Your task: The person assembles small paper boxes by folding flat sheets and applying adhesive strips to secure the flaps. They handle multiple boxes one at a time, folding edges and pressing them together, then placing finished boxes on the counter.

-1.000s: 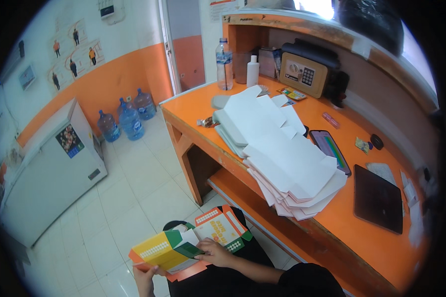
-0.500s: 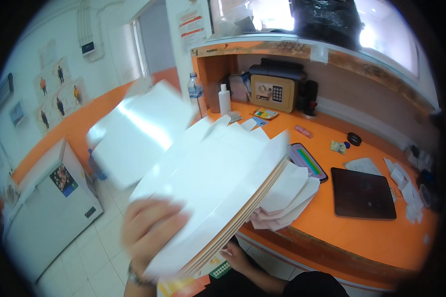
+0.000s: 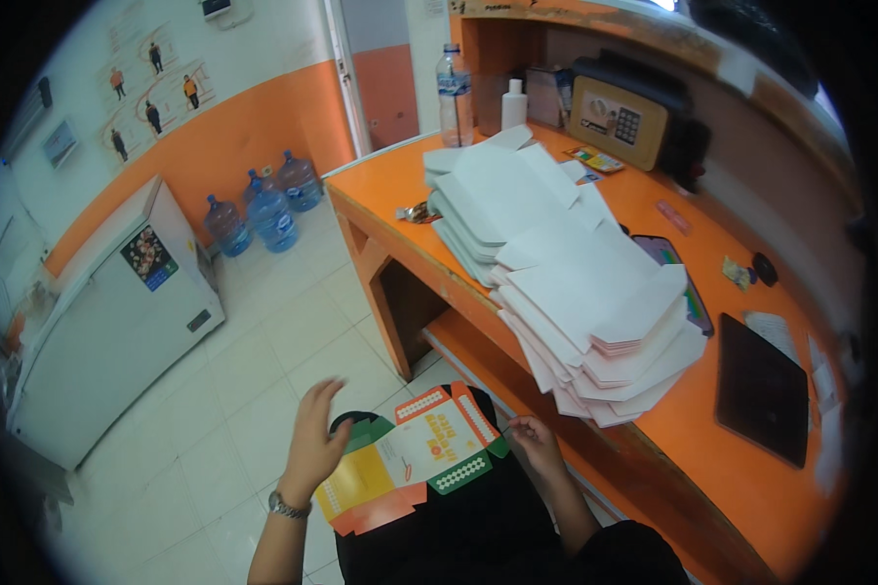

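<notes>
On my lap lies an unfolded, printed carton [image 3: 410,466] in yellow, orange, white and green. My left hand [image 3: 319,439], with a watch at the wrist, hovers over the carton's left side, fingers apart and nothing in them. At the carton's right edge is my right hand [image 3: 541,448]; its fingers are curled at the green flap and appear to pinch it. Piles of flat white carton blanks [image 3: 566,244] lie overlapping on the orange desk, their near ends jutting past its front edge.
A dark closed laptop [image 3: 761,390] lies at the desk's right, with a phone [image 3: 668,263] partly under the blanks. Behind stand a water bottle [image 3: 455,97], a white bottle [image 3: 514,105] and a small safe [image 3: 615,117]. Large water jugs [image 3: 271,219] and a chest freezer [image 3: 117,327] stand left.
The stack of white blanks that my left hand held up now lies on the desk, released. My left hand has come back above my lap. The view has turned left and downward.
</notes>
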A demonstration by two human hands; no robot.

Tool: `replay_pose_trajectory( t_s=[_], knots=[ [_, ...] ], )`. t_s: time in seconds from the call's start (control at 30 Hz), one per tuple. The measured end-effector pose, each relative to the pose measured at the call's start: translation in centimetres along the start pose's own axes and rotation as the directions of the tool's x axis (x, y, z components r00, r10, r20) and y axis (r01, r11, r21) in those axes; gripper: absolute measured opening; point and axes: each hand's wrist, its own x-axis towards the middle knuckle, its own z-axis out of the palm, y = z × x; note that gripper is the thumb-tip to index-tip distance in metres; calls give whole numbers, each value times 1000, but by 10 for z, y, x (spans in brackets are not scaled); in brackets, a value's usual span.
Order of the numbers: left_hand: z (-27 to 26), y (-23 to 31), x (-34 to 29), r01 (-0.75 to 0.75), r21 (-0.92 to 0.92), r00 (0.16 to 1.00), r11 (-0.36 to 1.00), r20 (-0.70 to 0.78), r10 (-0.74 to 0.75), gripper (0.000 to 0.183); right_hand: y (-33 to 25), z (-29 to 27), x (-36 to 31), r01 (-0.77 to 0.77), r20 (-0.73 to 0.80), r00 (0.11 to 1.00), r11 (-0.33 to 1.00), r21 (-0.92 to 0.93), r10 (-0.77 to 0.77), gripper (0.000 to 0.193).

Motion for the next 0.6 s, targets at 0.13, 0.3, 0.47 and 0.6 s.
replay_pose_trajectory(
  t_s=[0.13, 0.3, 0.47, 0.6],
  knots=[
    [12, -88, -95, 434, 106, 901, 895, -48, -432, 54, 15, 14, 24, 64, 80, 995, 996, -67, -59, 26],
    [58, -112, -157, 657, -595, 673, 464, 185, -716, 42, 12, 48, 44, 2, 195, 979, 946, -325, 65, 31],
    [70, -78, -140, 425, -629, 772, 651, -125, -624, 28, -19, 62, 38, 75, 298, 953, 995, -60, -54, 31],
    [23, -57, -118, 176, -728, 839, 663, -241, -488, 19, -52, 37, 34, 182, 298, 920, 951, 251, -255, 29]
  ],
)
